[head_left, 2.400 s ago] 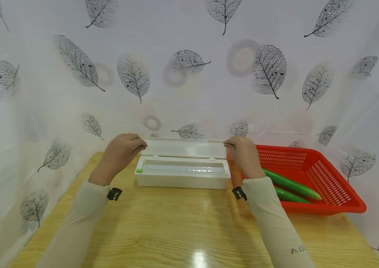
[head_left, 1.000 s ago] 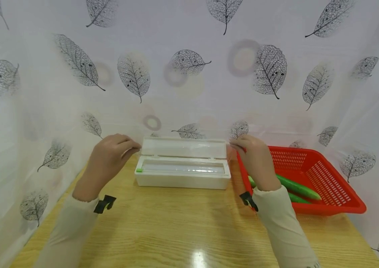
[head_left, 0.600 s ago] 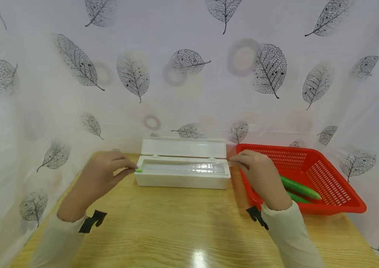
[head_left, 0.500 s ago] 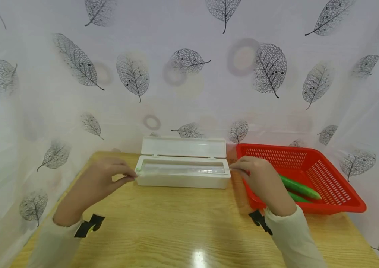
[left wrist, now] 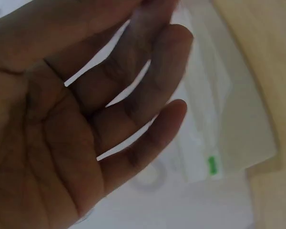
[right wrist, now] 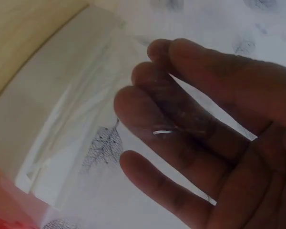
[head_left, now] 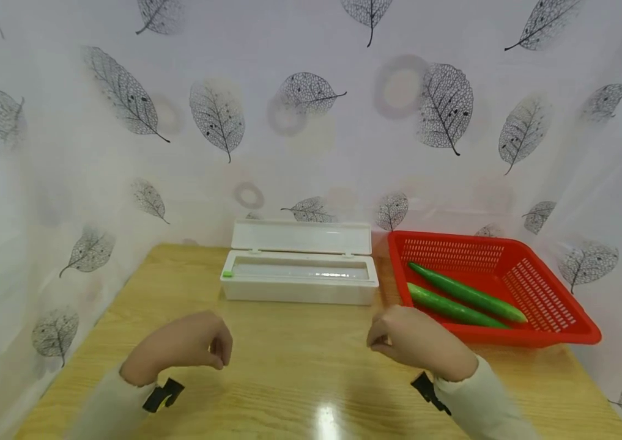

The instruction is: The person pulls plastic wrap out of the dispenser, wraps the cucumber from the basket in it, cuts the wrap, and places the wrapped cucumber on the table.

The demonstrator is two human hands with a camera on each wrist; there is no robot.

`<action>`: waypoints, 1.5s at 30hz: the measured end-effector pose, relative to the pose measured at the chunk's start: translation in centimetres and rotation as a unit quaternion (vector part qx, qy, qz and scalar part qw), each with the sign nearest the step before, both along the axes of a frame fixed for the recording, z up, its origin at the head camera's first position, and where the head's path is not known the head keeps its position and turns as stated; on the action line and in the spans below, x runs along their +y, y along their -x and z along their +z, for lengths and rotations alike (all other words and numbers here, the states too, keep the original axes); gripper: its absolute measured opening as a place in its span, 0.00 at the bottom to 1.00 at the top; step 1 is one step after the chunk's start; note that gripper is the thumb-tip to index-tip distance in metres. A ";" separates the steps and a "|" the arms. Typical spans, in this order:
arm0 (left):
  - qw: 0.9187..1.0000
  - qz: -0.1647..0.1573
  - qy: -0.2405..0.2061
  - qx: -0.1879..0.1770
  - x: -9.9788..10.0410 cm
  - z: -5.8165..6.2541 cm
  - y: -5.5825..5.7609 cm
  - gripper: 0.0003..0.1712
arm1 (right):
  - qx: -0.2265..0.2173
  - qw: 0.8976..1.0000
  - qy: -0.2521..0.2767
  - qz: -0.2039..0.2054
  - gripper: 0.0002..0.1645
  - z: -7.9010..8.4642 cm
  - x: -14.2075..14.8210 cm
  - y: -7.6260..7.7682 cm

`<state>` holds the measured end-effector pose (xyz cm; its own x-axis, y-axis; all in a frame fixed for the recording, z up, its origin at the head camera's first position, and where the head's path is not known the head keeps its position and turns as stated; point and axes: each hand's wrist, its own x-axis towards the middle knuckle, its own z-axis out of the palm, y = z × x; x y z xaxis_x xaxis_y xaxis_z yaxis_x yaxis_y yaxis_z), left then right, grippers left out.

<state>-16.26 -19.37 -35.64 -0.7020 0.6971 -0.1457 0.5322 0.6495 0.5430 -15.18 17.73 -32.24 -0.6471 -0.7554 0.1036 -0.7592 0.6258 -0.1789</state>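
Observation:
A white cling film dispenser (head_left: 299,291) stands at the back of the table with its lid (head_left: 301,237) up. A clear roll shows inside, and a green slider (head_left: 227,274) sits at the front left rim. Nearer me, my left hand (head_left: 189,342) pinches cling film between thumb and fingertips. My right hand (head_left: 418,342) pinches it likewise, level with the left. In the right wrist view, the clear cling film (right wrist: 162,132) shows as a glint across the fingers. In the left wrist view the other fingers curve loosely, and the pinch runs out at the top edge.
To the right, a red plastic basket (head_left: 525,339) stands on the wooden table (head_left: 277,379), beside the dispenser. Two cucumbers (head_left: 465,292) lie in it. A pale curtain (head_left: 311,165) with leaf prints hangs close behind.
Both hands have come from the raised lid down past the dispenser's front and back toward me. The dispenser and basket stay in place; the cucumbers show more fully.

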 end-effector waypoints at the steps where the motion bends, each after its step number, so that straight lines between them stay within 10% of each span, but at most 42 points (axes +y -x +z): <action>1: 1.000 0.000 0.002 -0.009 0.2 -0.7 0.1 0.10 | -0.005 1.000 -0.007 0.011 0.11 -0.6 -0.2 0.0; 14: 0.997 0.055 0.046 -0.027 1.8 -7.2 0.7 0.14 | 0.001 0.996 -0.086 0.030 0.20 -8.5 -1.6 0.5; 22: 0.994 0.055 0.076 0.049 2.3 -8.0 0.5 0.16 | 0.053 0.993 -0.106 0.024 0.21 -11.0 -1.9 0.6; 45: 0.988 0.099 0.088 0.081 2.4 -8.8 1.3 0.21 | 0.053 0.995 -0.075 -0.043 0.07 -12.5 -1.8 2.4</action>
<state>-17.54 -16.93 -44.44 -0.8459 0.5178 -0.1278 0.4559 0.8263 0.3307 -17.56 15.94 -44.71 -0.7011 -0.7101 0.0655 -0.7116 0.7026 0.0004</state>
